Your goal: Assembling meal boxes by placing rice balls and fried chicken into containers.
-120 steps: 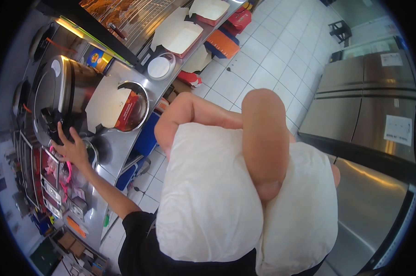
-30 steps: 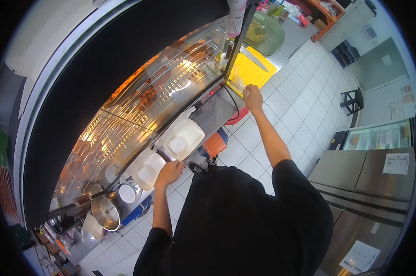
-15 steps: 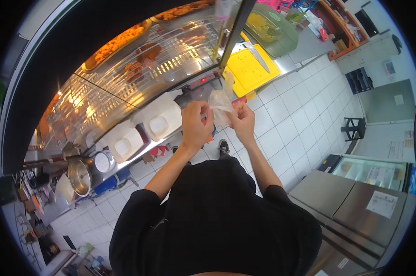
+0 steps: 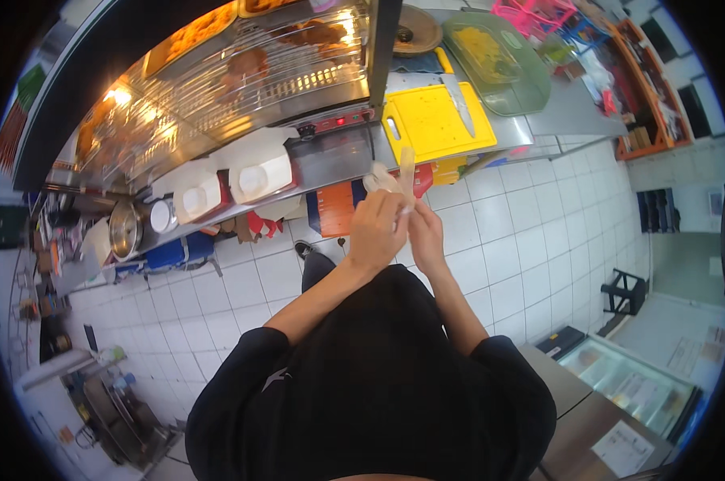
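Both hands meet in front of my body at a small see-through plastic bag (image 4: 382, 178). My left hand (image 4: 374, 234) pinches it from the left, fingers curled and pressed together. From the right, my right hand (image 4: 426, 236) closes on it too, its fingertips partly hidden behind the left ones. One narrow, twisted strip of the plastic stands up above the right fingers; a rounder, pale part bulges out above the left. What the bag contains, if anything, is too blurred to tell. Just beyond the hands is the counter edge, with a yellow cutting board (image 4: 427, 120) on it.
A knife (image 4: 459, 106) lies on the board. Left of it stand two open food boxes (image 4: 262, 170) with white cups inside, and a metal bowl (image 4: 125, 228). A lit heated display case (image 4: 242, 88) rises behind. At back right sits a green tray (image 4: 531, 88).
My hands have come closer together, and the bag is bunched narrower between them. My view has shifted, showing more of the cutting board and the counter.
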Action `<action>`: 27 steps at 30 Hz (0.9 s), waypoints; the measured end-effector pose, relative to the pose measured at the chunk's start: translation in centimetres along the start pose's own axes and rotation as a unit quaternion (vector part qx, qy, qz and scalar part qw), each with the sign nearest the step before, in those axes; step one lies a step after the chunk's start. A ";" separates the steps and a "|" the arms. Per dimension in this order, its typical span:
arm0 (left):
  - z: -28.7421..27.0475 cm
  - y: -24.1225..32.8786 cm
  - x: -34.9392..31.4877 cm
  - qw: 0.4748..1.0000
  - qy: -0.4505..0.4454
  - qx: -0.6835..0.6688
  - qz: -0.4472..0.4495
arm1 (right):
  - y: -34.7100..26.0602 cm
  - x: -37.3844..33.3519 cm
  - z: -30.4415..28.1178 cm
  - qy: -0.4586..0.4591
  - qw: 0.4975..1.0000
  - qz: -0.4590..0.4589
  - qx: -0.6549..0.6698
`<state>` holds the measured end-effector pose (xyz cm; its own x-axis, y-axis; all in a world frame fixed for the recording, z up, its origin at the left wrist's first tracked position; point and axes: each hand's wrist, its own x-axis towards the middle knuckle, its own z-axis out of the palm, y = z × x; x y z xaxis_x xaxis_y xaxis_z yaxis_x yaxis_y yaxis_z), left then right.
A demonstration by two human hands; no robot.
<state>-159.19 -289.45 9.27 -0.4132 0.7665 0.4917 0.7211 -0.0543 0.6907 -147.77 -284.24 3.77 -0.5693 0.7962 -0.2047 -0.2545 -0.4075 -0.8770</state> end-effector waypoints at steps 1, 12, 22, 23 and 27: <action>0.1 0.7 -0.4 1.000 -0.001 0.004 0.022 | -0.3 0.2 0.1 -0.008 1.000 0.016 -0.006; -0.3 2.5 -0.4 0.998 0.033 0.032 0.044 | -2.0 4.2 3.5 -0.073 0.965 -0.046 0.247; 0.2 3.2 -1.3 0.999 0.022 -0.044 0.013 | -3.0 3.9 2.4 -0.067 0.958 -0.026 0.276; 0.2 3.3 -1.3 0.999 0.010 -0.037 0.009 | -2.9 3.9 2.3 -0.052 0.959 -0.024 0.278; 0.2 3.7 -1.4 0.999 0.025 -0.033 0.030 | -2.6 4.0 2.1 -0.148 0.925 -0.038 0.348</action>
<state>-155.87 -290.59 11.02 -0.3987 0.7276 0.5582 0.7082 -0.1424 0.6915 -150.98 -280.95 6.16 -0.6917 0.7193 0.0644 -0.6856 -0.6260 -0.3715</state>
